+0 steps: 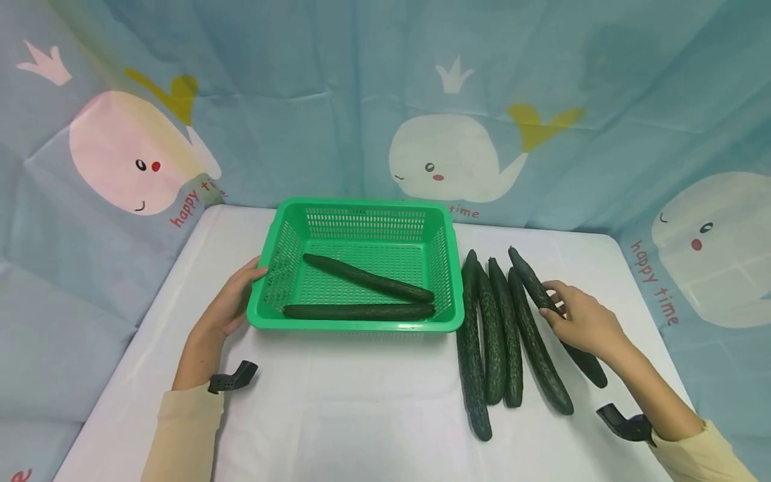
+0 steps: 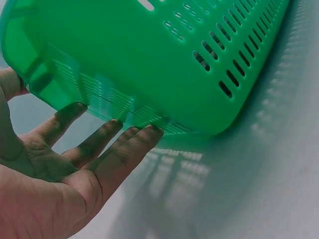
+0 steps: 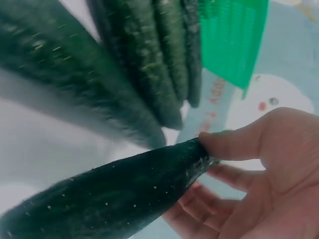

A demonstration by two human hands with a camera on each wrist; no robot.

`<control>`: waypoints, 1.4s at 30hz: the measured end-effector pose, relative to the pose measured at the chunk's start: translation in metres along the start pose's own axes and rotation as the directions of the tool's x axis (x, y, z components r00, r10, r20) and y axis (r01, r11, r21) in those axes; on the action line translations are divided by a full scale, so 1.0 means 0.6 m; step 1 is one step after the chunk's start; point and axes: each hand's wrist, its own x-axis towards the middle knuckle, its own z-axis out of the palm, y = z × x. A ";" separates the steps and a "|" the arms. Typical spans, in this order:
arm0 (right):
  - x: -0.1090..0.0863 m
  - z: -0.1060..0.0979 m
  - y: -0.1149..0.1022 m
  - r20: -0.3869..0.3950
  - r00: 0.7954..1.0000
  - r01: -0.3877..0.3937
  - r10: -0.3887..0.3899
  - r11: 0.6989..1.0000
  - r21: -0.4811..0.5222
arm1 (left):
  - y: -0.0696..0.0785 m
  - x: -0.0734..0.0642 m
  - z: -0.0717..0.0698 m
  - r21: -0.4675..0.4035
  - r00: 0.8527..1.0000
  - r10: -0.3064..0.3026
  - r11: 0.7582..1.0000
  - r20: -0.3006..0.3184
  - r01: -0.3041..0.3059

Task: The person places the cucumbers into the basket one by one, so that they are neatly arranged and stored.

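Observation:
My right hand (image 1: pixel 581 321) grips a dark green cucumber (image 1: pixel 587 361), the rightmost of a row; in the right wrist view the thumb and fingers pinch this cucumber (image 3: pixel 114 194) near one end. My left hand (image 1: pixel 231 298) holds the left side of a green plastic basket (image 1: pixel 355 325). In the left wrist view, the thumb goes over the rim and the extended fingers (image 2: pixel 132 149) rest against the slotted outer wall. Inside the basket lie two cucumbers, one slanted (image 1: pixel 367 277) and one along the front wall (image 1: pixel 358 312).
Several cucumbers (image 1: pixel 492 335) lie roughly side by side on the white-covered table (image 1: pixel 349 402), just right of the basket. Behind and beside the table hangs a blue curtain (image 1: pixel 337 134) with whale prints. A black wrist camera (image 1: pixel 626 423) is strapped to each arm.

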 end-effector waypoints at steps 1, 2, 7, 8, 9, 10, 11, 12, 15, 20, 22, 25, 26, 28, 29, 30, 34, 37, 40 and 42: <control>-0.001 -0.003 -0.005 -0.007 1.000 0.016 -0.017 1.000 -0.004 | 0.000 0.000 0.001 0.002 1.000 0.001 1.000 -0.002 -0.001; -0.002 -0.005 -0.010 -0.013 0.999 0.031 -0.031 0.999 -0.008 | 0.000 0.000 0.002 0.003 1.000 0.000 1.000 -0.003 0.000; -0.001 -0.016 -0.039 -0.059 0.995 0.079 -0.080 0.997 -0.016 | -0.002 0.000 0.002 0.004 1.000 0.004 1.000 -0.004 -0.004; 0.000 -0.018 -0.045 -0.069 0.994 0.084 -0.085 0.996 -0.016 | -0.002 0.000 0.001 0.003 1.000 0.005 1.000 -0.004 -0.005; 0.001 -0.020 -0.052 -0.079 0.993 0.088 -0.088 0.996 -0.015 | -0.003 0.000 0.001 0.003 1.000 0.007 1.000 -0.004 -0.007; 0.003 -0.022 -0.057 -0.088 0.992 0.091 -0.092 0.996 -0.014 | -0.002 0.000 0.001 0.001 1.000 0.008 1.000 -0.005 -0.008; 0.005 -0.023 -0.062 -0.097 0.991 0.094 -0.095 0.995 -0.016 | -0.002 0.001 0.000 -0.003 1.000 0.009 1.000 -0.003 -0.009; 0.006 -0.025 -0.068 -0.103 0.990 0.098 -0.099 0.995 -0.017 | -0.002 0.001 0.000 -0.006 1.000 0.011 1.000 -0.002 -0.011; 0.012 -0.026 -0.083 -0.117 0.985 0.122 -0.124 0.992 -0.022 | -0.003 0.001 0.000 -0.008 1.000 0.011 1.000 0.002 -0.011; 0.020 -0.023 -0.110 -0.143 0.971 0.189 -0.189 0.982 -0.017 | -0.004 0.000 0.001 -0.007 1.000 0.006 1.000 0.006 -0.006; 0.024 -0.022 -0.121 -0.156 0.963 0.222 -0.222 0.975 -0.020 | -0.004 0.000 0.000 -0.006 1.000 0.005 1.000 0.005 -0.005; 0.030 -0.023 -0.138 -0.163 0.948 0.271 -0.274 0.962 -0.041 | -0.004 0.000 -0.001 -0.004 1.000 0.006 1.000 0.005 -0.006; 0.032 -0.024 -0.145 -0.162 0.943 0.286 -0.290 0.957 -0.047 | -0.004 0.001 -0.002 -0.005 1.000 0.007 1.000 0.004 -0.007; 0.038 -0.026 -0.158 -0.153 0.936 0.312 -0.317 0.948 -0.056 | -0.004 0.000 -0.002 -0.003 1.000 0.006 1.000 -0.004 -0.006; 0.041 -0.027 -0.165 -0.148 0.933 0.322 -0.327 0.945 -0.062 | -0.004 0.000 -0.002 -0.003 1.000 0.005 1.000 -0.008 -0.005; 0.045 -0.028 -0.172 -0.142 0.931 0.331 -0.337 0.941 -0.065 | -0.004 0.000 -0.001 -0.002 1.000 0.004 1.000 -0.009 -0.004; 0.060 -0.027 -0.196 -0.134 0.918 0.367 -0.374 0.927 -0.072 | -0.005 -0.002 0.001 -0.005 1.000 -0.002 1.000 -0.006 0.002; 0.071 -0.024 -0.214 -0.134 0.905 0.399 -0.405 0.914 -0.071 | -0.005 -0.001 0.000 -0.010 1.000 -0.004 1.000 0.002 0.004; 0.081 -0.020 -0.231 -0.129 0.893 0.426 -0.431 0.902 -0.068 | -0.004 0.000 -0.001 -0.011 1.000 -0.005 1.000 0.005 0.005; 0.087 -0.017 -0.241 -0.119 0.888 0.438 -0.443 0.896 -0.067 | -0.001 0.000 -0.002 -0.019 1.000 -0.007 1.000 0.006 0.007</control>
